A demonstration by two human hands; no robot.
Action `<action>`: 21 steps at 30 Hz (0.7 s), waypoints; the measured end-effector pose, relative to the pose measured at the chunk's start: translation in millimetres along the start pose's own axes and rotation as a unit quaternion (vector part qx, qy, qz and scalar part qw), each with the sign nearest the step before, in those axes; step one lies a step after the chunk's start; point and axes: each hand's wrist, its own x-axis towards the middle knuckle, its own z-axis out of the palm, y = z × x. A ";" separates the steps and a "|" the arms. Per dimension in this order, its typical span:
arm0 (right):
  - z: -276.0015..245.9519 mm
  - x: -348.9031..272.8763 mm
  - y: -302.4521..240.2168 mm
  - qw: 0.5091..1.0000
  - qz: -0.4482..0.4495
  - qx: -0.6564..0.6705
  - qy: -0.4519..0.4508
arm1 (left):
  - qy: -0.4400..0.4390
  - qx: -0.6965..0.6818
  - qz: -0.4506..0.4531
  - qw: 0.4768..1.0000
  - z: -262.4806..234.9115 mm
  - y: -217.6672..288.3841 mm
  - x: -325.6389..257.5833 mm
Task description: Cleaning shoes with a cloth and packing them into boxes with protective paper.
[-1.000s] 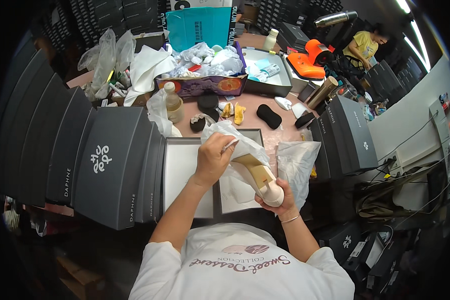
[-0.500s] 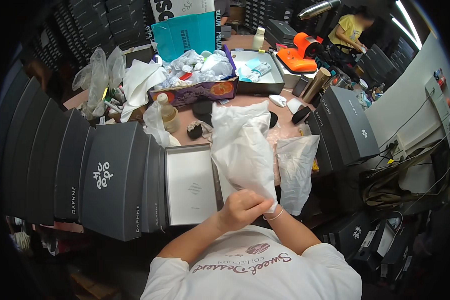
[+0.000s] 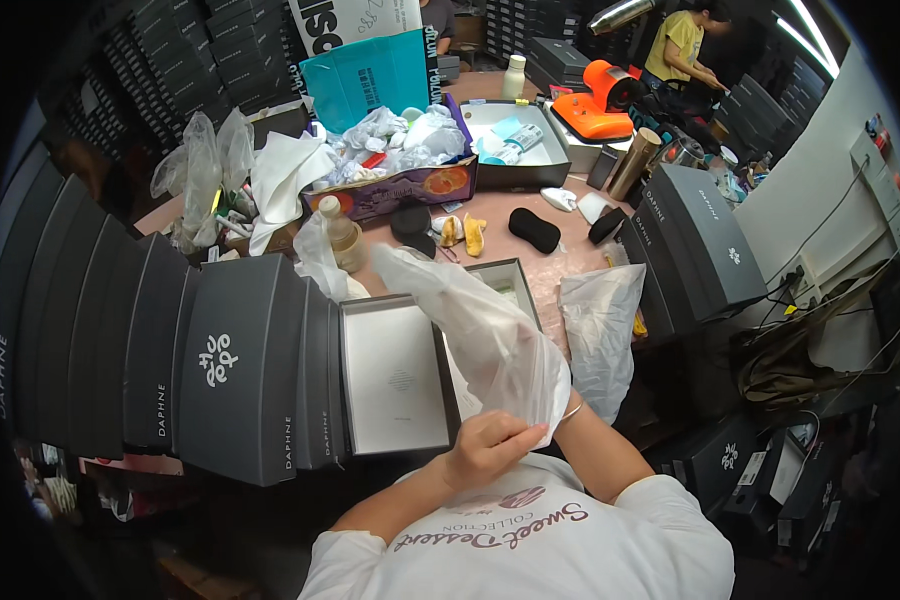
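**A:** What stage was that? Left hand (image 3: pixel 485 447) had its grip pinched tight on the thin plastic bag (image 3: pixel 480 335), held up over the open grey shoebox (image 3: pixel 395 375).

**B:** Bag-handling, I'd guess. Right hand was hidden behind it, couldn't tell. Next probably needed lowering it into the box.

Stretching from near right up toward far left above the open box: crinkled, translucent white plastic bag (image 3: pixel 485 335).

Grey boxes (image 3: pixel 230 370) stand in a row at left; an orange tool (image 3: pixel 592 105) and teal bag (image 3: pixel 365 80) sit farther back.
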 end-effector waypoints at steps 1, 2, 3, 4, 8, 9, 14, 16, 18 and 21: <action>12.7 0.7 3.6 0.998 -0.038 -0.041 0.024 | -0.003 -0.004 0.003 1.000 0.0 -1.0 1.7; 24.3 1.5 7.4 0.992 -0.081 -0.091 0.045 | 0.008 -0.003 -0.003 1.000 1.6 -1.5 2.5; 30.4 6.0 10.2 0.983 -0.113 -0.133 0.058 | 0.016 -0.002 -0.009 1.000 2.8 -1.2 2.5; 32.0 11.2 9.9 0.970 -0.140 -0.188 0.061 | 0.024 -0.001 -0.014 1.000 4.5 -0.7 2.4; 35.2 18.1 9.9 0.886 -0.220 -0.406 0.045 | -0.084 -0.022 -0.061 0.994 10.9 13.1 -24.2; 36.6 21.1 11.1 0.859 -0.240 -0.451 0.038 | -0.124 -0.020 -0.075 0.989 6.7 11.5 -28.2; 43.4 20.9 15.0 0.727 -0.323 -0.606 0.004 | 0.147 -0.098 -0.440 0.880 -36.2 12.2 -57.3; 48.7 17.3 28.3 0.698 -0.328 -0.636 -0.021 | 0.300 -0.384 -0.563 0.668 -43.1 -19.0 -46.5; 54.5 12.9 37.3 0.711 -0.304 -0.633 -0.043 | 0.358 -0.425 -0.600 0.575 -43.3 -41.7 -45.0; 54.0 -5.2 26.9 0.787 -0.170 -0.585 -0.099 | 0.444 -0.329 -0.531 0.642 -56.6 -54.9 -20.4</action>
